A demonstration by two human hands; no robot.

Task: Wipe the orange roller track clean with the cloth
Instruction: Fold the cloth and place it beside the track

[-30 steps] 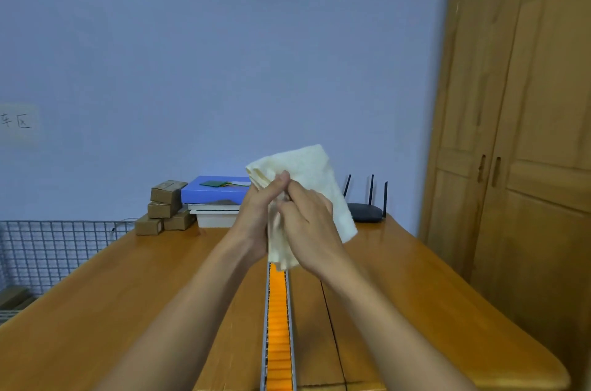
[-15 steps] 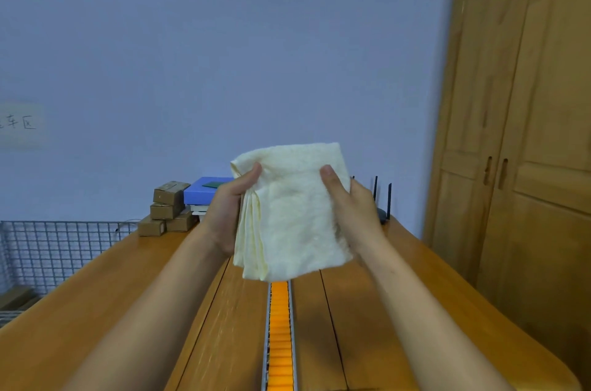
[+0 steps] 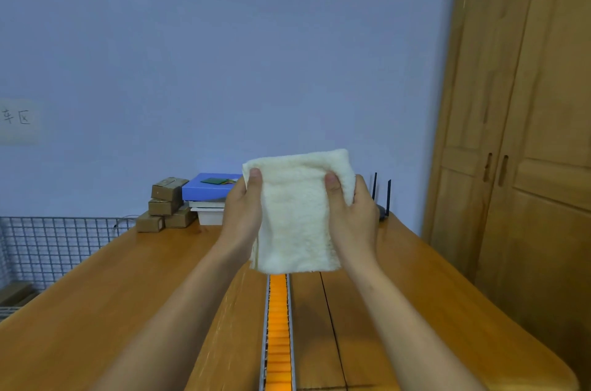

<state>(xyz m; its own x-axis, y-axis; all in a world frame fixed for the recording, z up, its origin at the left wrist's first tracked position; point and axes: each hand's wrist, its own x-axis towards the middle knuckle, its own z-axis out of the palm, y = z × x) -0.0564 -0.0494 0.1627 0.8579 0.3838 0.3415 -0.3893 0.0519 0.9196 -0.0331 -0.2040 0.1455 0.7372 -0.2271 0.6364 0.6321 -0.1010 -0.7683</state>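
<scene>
Both hands hold a cream cloth [image 3: 297,218] up in the air above the table [image 3: 96,294]. The left hand [image 3: 243,215] pinches its left edge and the right hand [image 3: 351,218] its right edge, thumbs in front. The orange roller track [image 3: 277,333] lies on the table below, apart from the cloth. A wall sign [image 3: 17,120] reads "车区".

The cloth [image 3: 297,215] hides the far end of the track [image 3: 277,333], whose near end the bottom edge cuts off, and the right hand [image 3: 355,215] covers most of the router [image 3: 382,208].
</scene>
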